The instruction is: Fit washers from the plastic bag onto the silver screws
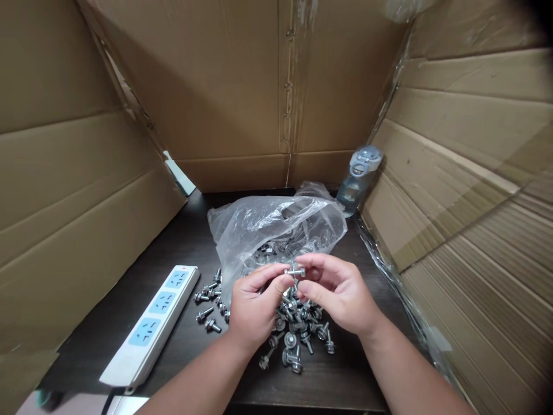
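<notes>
Above the pile, my left hand pinches a silvery hex bolt between thumb and index finger, its shank lying level and its head toward the right. My right hand closes from the other side, thumb below and index finger above. Between those fingertips is a thin upright metal piece that looks like a washer seen edge-on, crossing the bolt; its exact fit there is too small to tell. Under both hands lies a heap of bolts with washers, partly hidden by my left hand. More loose bolts are scattered at the left.
Behind the hands a clear plastic bag holds more metal pieces. A white power strip lies at the left of the dark table. A water bottle stands at the back right. Cardboard walls enclose three sides.
</notes>
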`<state>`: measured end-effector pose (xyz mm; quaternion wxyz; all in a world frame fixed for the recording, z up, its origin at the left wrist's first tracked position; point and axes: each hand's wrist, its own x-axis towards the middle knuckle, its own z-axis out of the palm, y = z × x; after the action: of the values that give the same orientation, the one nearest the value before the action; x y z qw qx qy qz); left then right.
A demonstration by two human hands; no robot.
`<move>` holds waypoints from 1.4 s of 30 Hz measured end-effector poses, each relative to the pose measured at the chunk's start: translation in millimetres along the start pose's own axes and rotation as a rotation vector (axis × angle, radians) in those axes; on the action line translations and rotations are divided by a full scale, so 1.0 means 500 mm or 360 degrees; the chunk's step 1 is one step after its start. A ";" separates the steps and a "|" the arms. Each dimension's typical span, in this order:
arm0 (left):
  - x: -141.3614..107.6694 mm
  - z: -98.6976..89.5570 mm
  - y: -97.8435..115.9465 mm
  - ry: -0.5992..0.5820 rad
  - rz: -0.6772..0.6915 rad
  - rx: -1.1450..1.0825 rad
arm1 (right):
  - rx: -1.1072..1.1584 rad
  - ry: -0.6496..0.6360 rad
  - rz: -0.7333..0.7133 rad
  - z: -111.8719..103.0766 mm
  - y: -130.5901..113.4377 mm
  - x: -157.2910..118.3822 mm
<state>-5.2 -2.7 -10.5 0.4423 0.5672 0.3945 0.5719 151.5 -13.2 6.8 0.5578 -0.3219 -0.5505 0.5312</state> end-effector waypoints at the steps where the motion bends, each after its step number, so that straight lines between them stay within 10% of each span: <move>1: 0.000 0.000 0.000 -0.0017 -0.0001 -0.0005 | -0.0017 0.0022 -0.0031 0.002 -0.002 0.000; 42: 0.000 0.001 0.016 -0.0109 0.0030 0.0001 | -0.0421 0.0064 0.0099 0.002 0.018 -0.001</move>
<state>-5.1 -5.1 -3.0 0.4500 0.5902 0.3739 0.5563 148.6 -11.7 -1.5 0.5047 -0.4200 -0.5942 0.4645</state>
